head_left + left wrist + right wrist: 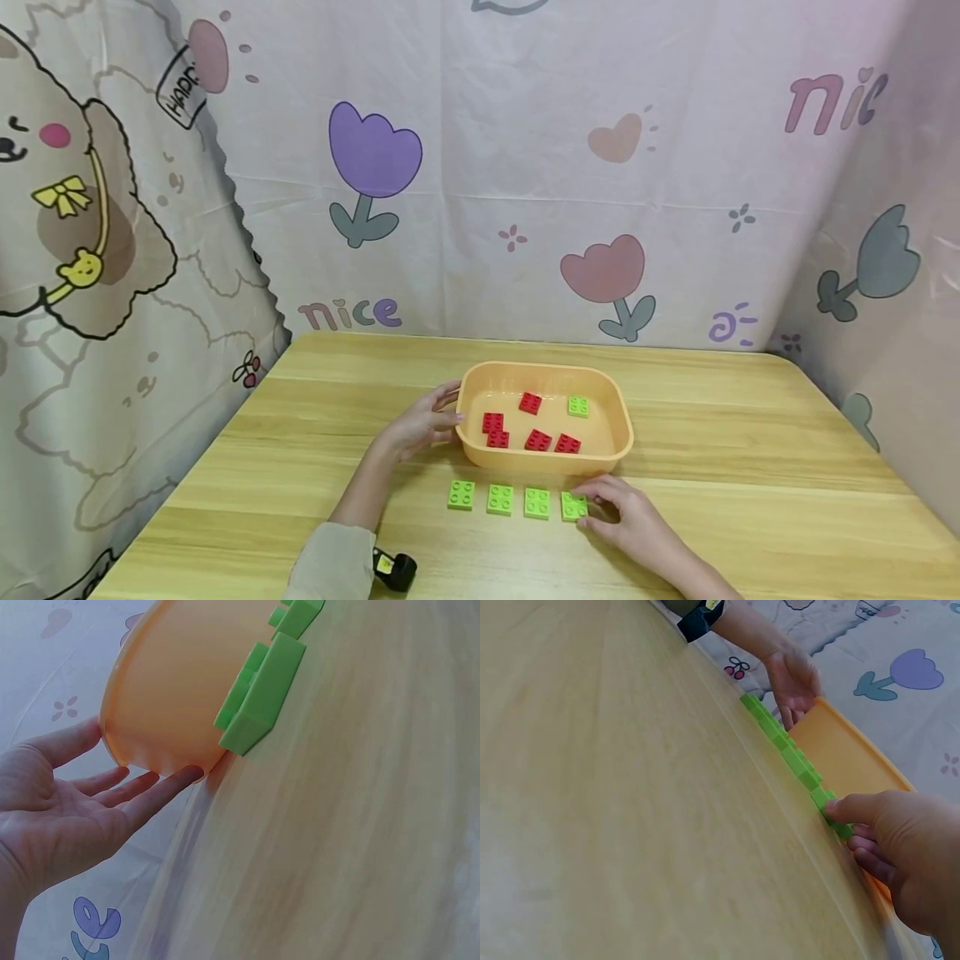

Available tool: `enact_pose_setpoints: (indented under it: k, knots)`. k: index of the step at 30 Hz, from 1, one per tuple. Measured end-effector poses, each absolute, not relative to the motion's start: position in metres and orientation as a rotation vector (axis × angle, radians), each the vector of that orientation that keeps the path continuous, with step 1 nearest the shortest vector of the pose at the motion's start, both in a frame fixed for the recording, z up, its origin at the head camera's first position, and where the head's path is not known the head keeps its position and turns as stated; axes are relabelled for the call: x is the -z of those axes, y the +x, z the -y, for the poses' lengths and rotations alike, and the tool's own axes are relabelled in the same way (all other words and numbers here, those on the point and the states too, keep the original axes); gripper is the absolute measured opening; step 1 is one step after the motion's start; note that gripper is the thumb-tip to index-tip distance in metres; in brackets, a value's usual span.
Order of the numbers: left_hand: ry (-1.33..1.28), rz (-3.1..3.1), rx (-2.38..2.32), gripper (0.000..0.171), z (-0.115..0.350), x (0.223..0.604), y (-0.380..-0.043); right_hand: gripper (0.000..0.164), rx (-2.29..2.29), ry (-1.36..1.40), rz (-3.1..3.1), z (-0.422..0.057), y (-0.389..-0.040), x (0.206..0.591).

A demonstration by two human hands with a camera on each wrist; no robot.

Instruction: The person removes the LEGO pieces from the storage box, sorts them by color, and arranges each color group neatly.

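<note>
Green brick [572, 506] held between thumb and finger at the right end of a row

It rests on the tabletop [750, 433], between the near side of a peach tray [540, 461] and the near edge, well short of the tabletop's far-right corner. The right hand [630, 521] pinches it, the thumb at its near side and a finger at its far side. The left hand [422, 425] has its fingers apart, their tips against the tray's left end.

The brick looks like hard, moulded plastic, so it should prove light, stiff and hard to damage. Its smooth sides could slip a little under a loose pinch; two opposite flat walls, held low, seem the best place to take it, leaving the studs free. The tray also looks light and might slide if nudged, so its rim or end wall suits a steadying touch.

Studs point up, two by two. Seen from above, the brick is close to square, with no marked long axis. With three matching green bricks [500, 500] to its left, it forms a line roughly parallel to the tabletop's far edge and to the tray's long axis.
</note>
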State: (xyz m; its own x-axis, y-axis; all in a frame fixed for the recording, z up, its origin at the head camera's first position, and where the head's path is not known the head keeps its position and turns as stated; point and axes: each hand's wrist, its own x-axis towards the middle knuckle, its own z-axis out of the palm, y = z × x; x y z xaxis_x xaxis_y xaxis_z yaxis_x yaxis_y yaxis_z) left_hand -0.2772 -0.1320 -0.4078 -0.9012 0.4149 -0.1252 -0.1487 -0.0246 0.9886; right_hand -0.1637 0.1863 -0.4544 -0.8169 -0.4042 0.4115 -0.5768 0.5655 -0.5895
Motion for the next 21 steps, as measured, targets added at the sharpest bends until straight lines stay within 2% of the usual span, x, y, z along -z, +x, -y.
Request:
enact_pose_setpoints:
  k: [7, 21]
  knots:
    - [0.259, -1.886, -1.984, 0.064, 0.1329, 0.4080, -0.2771, 0.030, -1.093, 0.844, 2.577, -0.1857, -0.1628, 0.4528]
    - [0.257, -1.869, -2.000, 0.064, 0.1319, 0.4072, -0.2765, 0.041, -1.081, 0.793, 2.613, -0.1864, -0.1616, 0.4520]
